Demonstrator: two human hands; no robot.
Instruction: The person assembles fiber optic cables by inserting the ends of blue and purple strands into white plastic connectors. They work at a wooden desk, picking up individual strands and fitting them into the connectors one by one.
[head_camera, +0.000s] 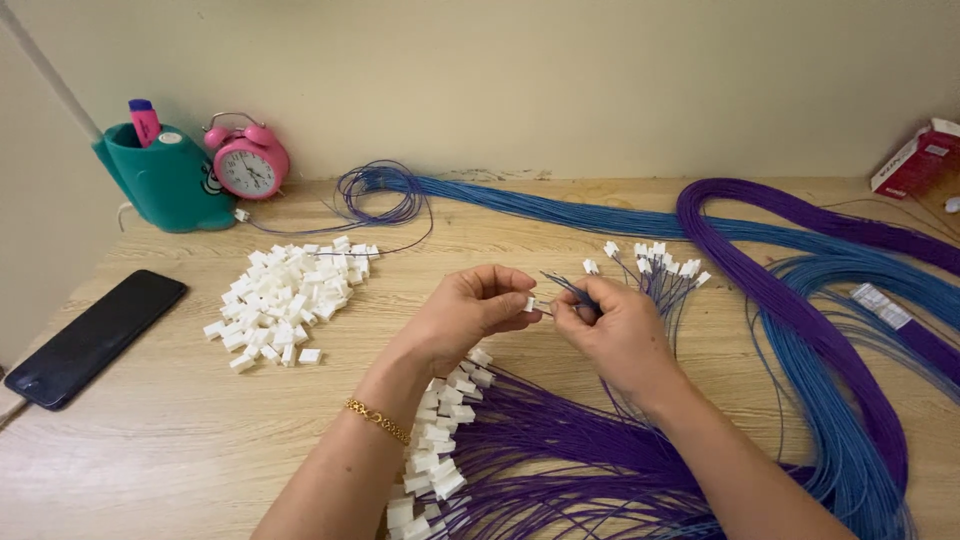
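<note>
the left hand (470, 310) pinches a small white connector (530, 303) between thumb and fingertips, and the right hand (615, 330) pinches the ends of thin blue wires (570, 290) right against it; the two hands meet above the middle of the wooden table (180, 430). a gold bracelet (378, 420) sits on the left wrist.

a teal holder (165, 180) stands at the back left with a pink marker (145, 120) upright in it, and a pink alarm clock (247, 162) stands just beside it. a red and white box (915, 160) lies at the far right edge (what is in it cannot be told).

on the table a loose pile of white connectors (285, 300) lies left of the hands, and a black phone (95, 337) lies near the left edge. purple wires with fitted connectors (440, 450) fan out under the forearms. long bundles of blue wire (600, 215) and purple wire (800, 290) loop across the right side. a plain cream wall (550, 80) rises behind the table.
</note>
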